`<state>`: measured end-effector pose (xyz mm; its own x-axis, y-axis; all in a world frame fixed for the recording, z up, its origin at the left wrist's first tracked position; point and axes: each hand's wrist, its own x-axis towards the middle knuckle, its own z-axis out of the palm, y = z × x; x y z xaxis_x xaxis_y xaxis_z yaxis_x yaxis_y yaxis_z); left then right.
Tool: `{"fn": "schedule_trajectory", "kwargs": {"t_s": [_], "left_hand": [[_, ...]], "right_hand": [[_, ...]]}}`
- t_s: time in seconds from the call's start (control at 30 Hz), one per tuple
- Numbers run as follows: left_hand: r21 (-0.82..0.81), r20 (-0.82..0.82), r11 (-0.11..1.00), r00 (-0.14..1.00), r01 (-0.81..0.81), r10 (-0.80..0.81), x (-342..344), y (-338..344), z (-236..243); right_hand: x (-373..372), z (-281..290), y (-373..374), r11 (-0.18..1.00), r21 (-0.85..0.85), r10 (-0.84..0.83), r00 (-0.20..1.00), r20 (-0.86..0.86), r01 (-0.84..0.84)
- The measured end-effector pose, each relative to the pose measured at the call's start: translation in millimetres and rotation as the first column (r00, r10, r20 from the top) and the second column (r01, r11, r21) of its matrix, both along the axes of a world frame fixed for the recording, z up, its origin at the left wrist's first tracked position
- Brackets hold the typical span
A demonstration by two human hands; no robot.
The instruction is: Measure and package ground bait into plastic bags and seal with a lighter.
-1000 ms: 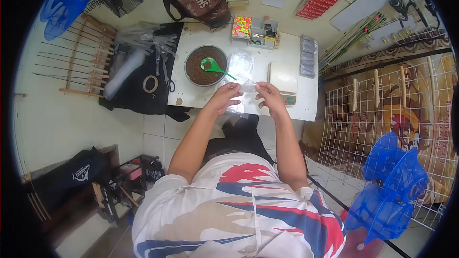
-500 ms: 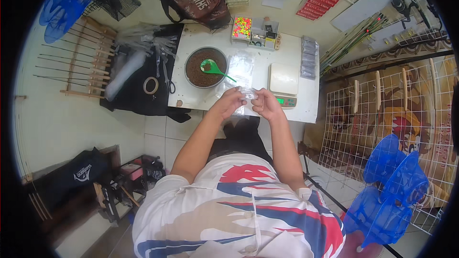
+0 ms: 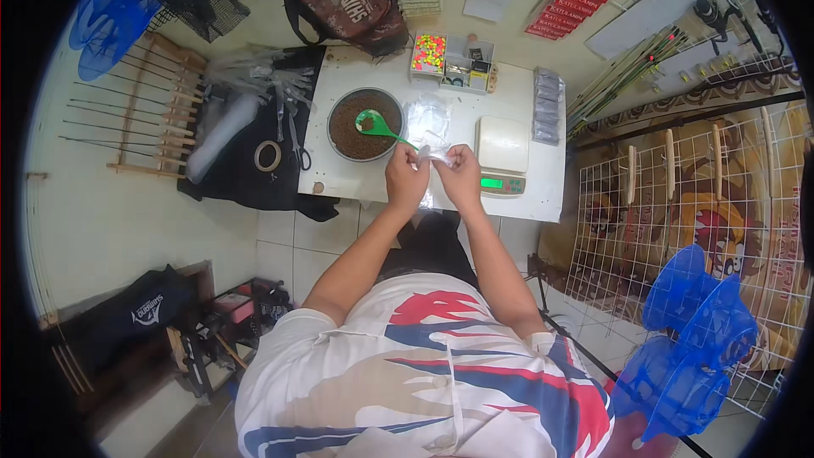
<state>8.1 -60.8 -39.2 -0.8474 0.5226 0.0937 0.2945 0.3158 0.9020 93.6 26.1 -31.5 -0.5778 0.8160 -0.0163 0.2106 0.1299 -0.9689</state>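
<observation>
A small clear plastic bag (image 3: 435,153) is pinched between my two hands above the table's front part. My left hand (image 3: 408,180) grips its left side with thumb and fingers, and my right hand (image 3: 460,178) grips its right side. Just beyond my left hand, a round bowl (image 3: 334,140) holds brown crumbly material (image 3: 354,106). A green spoon (image 3: 386,130) lies in it, its handle reaching toward my hands. More clear plastic bags (image 3: 426,114) lie flat on the table beyond my hands. To the right of my right hand stands a white digital scale (image 3: 504,146).
The white table (image 3: 551,178) also bears a divided box (image 3: 469,53) with colourful beads and a row of filled packets (image 3: 549,106) at right. Scissors (image 3: 298,146) and a tape roll (image 3: 267,155) lie on black cloth at left. A wire grid rack (image 3: 606,229) stands right.
Both hands have turned with fingers pointing more away from me and drawn closer together, and the plastic bag between them now stands up more.
</observation>
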Motion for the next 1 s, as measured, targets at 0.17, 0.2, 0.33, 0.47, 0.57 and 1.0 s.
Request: {"fn": "schedule_trajectory", "kwargs": {"t_s": [0.17,0.2,0.33,0.47,0.57,1.0], "left_hand": [[-0.049,-0.451,0.991,0.888,-0.123,0.088,2,3,27],[-0.042,-0.464,0.996,0.885,-0.074,0.046,-1,3,23],[-0.072,-0.405,0.997,0.912,0.029,-0.056,-3,-3,19],[-0.093,-0.399,0.996,0.916,0.01,-0.046,-2,-4,22],[-0.053,-0.314,0.994,0.946,-0.097,0.075,-2,2,25],[0.008,-0.556,1.0,0.831,-0.027,0.026,-8,-6,18]], "right_hand": [[-5,23,-11,0.963,0.222,-0.209,0.942,0.262,0.152],[-7,22,-11,0.932,0.284,-0.287,0.937,0.198,0.225],[-6,20,-9,0.857,0.441,-0.301,0.954,0.008,0.266],[-4,16,-5,0.877,0.462,-0.225,0.961,0.162,0.127],[-9,24,-3,0.903,0.395,-0.274,0.935,0.226,0.169],[-5,20,-10,0.896,0.425,-0.259,0.93,0.262,0.129]]}}
